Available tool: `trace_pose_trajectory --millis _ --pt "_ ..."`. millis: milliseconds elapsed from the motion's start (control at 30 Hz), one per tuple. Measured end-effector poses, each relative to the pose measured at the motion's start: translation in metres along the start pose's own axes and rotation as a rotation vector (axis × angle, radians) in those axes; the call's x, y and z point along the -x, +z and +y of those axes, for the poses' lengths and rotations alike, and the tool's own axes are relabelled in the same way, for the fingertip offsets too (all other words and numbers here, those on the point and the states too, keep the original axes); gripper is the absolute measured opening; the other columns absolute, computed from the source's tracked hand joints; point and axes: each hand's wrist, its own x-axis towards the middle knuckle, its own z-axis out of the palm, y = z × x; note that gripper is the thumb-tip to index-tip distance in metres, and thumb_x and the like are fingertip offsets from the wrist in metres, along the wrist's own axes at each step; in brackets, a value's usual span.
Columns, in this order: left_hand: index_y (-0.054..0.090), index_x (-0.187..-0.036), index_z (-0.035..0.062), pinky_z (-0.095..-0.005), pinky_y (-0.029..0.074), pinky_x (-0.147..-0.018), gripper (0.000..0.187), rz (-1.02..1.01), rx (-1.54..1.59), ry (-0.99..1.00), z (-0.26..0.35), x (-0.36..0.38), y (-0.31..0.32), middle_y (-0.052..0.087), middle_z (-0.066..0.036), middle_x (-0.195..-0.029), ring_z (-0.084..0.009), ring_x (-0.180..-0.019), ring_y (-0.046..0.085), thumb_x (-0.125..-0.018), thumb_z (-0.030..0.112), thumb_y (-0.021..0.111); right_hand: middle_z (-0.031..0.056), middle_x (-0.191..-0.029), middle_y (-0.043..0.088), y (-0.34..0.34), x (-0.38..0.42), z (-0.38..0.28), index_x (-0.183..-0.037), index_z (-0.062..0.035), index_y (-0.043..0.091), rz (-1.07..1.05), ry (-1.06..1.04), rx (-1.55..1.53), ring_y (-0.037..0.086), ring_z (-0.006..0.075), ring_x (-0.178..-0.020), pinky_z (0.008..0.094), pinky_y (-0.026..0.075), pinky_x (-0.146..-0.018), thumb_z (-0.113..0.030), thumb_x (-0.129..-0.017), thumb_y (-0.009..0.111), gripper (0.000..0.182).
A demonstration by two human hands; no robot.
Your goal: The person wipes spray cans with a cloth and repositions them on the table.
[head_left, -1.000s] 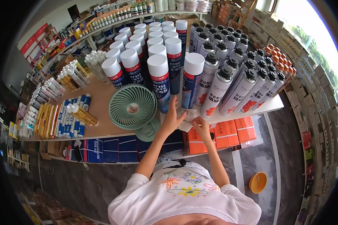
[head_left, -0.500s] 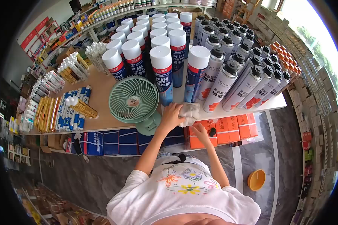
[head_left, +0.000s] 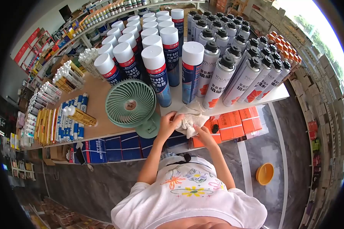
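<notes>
A crumpled pale cloth (head_left: 190, 119) is held between my two hands at the front edge of the display table. My left hand (head_left: 169, 124) grips its left side, and my right hand (head_left: 203, 133) pinches its lower right corner. Just behind the cloth stand blue spray-foam cans with white caps, the nearest being one can (head_left: 192, 72) at the front. To the right of it are silver cans with black tops, such as this one (head_left: 219, 81). A green desk fan (head_left: 130, 104) stands left of my left hand.
Orange boxes (head_left: 231, 125) and blue boxes (head_left: 112, 148) sit under the table. Gold tubes (head_left: 46, 126) and white-blue tubes (head_left: 69, 114) lie at the left. A yellow bowl (head_left: 265, 174) is on the floor at the right. Stocked shelves line the room.
Both hands have come together on the cloth, which is now lifted and spread more between them. My right hand has moved up to its lower corner. The view has shifted slightly.
</notes>
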Motion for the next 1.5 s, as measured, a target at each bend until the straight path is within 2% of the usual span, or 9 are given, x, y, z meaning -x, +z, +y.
trace_pose_trajectory --millis 200,367,667,800,933,1033,1200,1367,1500 --pt "0.067 -0.086 0.0 -0.0222 0.032 -0.059 0.032 -0.08 0.263 -0.218 0.011 0.007 -0.01 0.05 0.007 -0.072 -0.002 -0.067 0.039 -0.097 0.03 0.067 0.0066 -0.116 0.067 0.005 0.035 -0.04 -0.126 0.0017 0.061 0.067 -0.195 0.262 0.059 0.0124 -0.113 0.0289 0.046 -0.097 -0.032 -0.095 0.07 0.047" --pt "0.063 -0.087 0.0017 -0.0224 0.032 -0.061 0.03 -0.083 0.246 -0.206 0.017 0.013 -0.006 0.048 0.007 -0.074 -0.0031 -0.07 0.038 -0.098 0.03 0.066 0.0019 -0.092 0.067 -0.007 0.034 -0.042 -0.114 0.0054 0.066 0.118 -0.397 0.486 0.059 0.0069 -0.082 0.0245 0.048 -0.07 -0.032 -0.095 0.07 0.042" --pt "0.06 -0.098 0.0036 -0.0212 0.035 -0.066 0.025 -0.138 0.377 -0.266 0.004 0.018 0.002 0.053 0.004 -0.085 -0.0037 -0.078 0.044 -0.098 0.028 0.064 -0.0046 -0.071 0.055 -0.013 0.038 -0.044 -0.107 0.0033 0.068 0.227 -0.502 0.57 0.046 0.0026 -0.064 0.024 0.038 -0.056 -0.03 -0.096 0.069 0.035" --pt "0.062 -0.101 0.0034 -0.0209 0.038 -0.069 0.025 0.042 0.201 0.031 -0.01 0.016 0.017 0.056 0.004 -0.085 -0.0046 -0.079 0.048 -0.097 0.028 0.065 -0.0053 -0.071 0.055 -0.019 0.038 -0.045 -0.106 0.0031 0.068 0.21 -0.473 0.587 0.045 0.003 -0.064 0.0238 0.037 -0.056 -0.032 -0.097 0.067 0.036" --pt "0.061 -0.106 0.0031 -0.0204 0.042 -0.074 0.028 -0.129 0.317 -0.237 0.0 0.019 0.003 0.058 -0.001 -0.095 -0.0068 -0.083 0.053 -0.094 0.027 0.07 -0.0007 -0.085 0.066 -0.01 0.045 -0.053 -0.108 0.0031 0.067 0.189 -0.336 0.425 0.056 0.0046 -0.077 0.0233 0.045 -0.069 -0.035 -0.098 0.064 0.04" --pt "0.056 -0.119 0.0032 -0.0244 0.045 -0.086 0.043 -0.281 0.594 -0.45 -0.002 0.022 0.002 0.056 -0.005 -0.111 -0.011 -0.096 0.055 -0.089 0.026 0.075 0.0017 -0.094 0.069 -0.004 0.047 -0.058 -0.111 0.0031 0.067 0.165 -0.275 0.221 0.059 0.0059 -0.085 0.0237 0.046 -0.078 -0.037 -0.098 0.064 0.042" --pt "0.04 -0.138 0.0048 -0.0371 0.036 -0.11 0.074 -0.39 0.587 -0.141 0.011 0.031 0.013 0.052 -0.009 -0.13 -0.0184 -0.131 0.043 -0.08 0.023 0.083 0.0021 -0.097 0.069 0.0 0.049 -0.065 -0.113 0.0027 0.067 0.165 -0.269 0.248 0.06 0.0068 -0.088 0.0234 0.046 -0.079 -0.036 -0.099 0.063 0.042" --pt "0.05 -0.131 0.0073 -0.029 0.047 -0.095 0.038 -0.254 0.307 -0.105 -0.006 0.028 0.02 0.061 -0.004 -0.116 -0.0126 -0.108 0.058 -0.096 0.01 0.065 -0.0004 -0.09 0.067 -0.018 0.044 -0.058 -0.109 0.0037 0.069 0.207 -0.299 0.397 0.058 0.0054 -0.08 0.0228 0.046 -0.071 -0.035 -0.099 0.063 0.04" --pt "0.051 -0.131 0.0064 -0.0263 0.047 -0.089 0.033 -0.209 0.577 -0.223 0.004 0.03 0.019 0.06 -0.003 -0.12 -0.0087 -0.106 0.057 -0.1 0.013 0.06 -0.0015 -0.087 0.065 -0.025 0.047 -0.052 -0.104 0.004 0.069 0.2 -0.405 0.431 0.055 0.0045 -0.074 0.0242 0.044 -0.065 -0.035 -0.1 0.063 0.039"
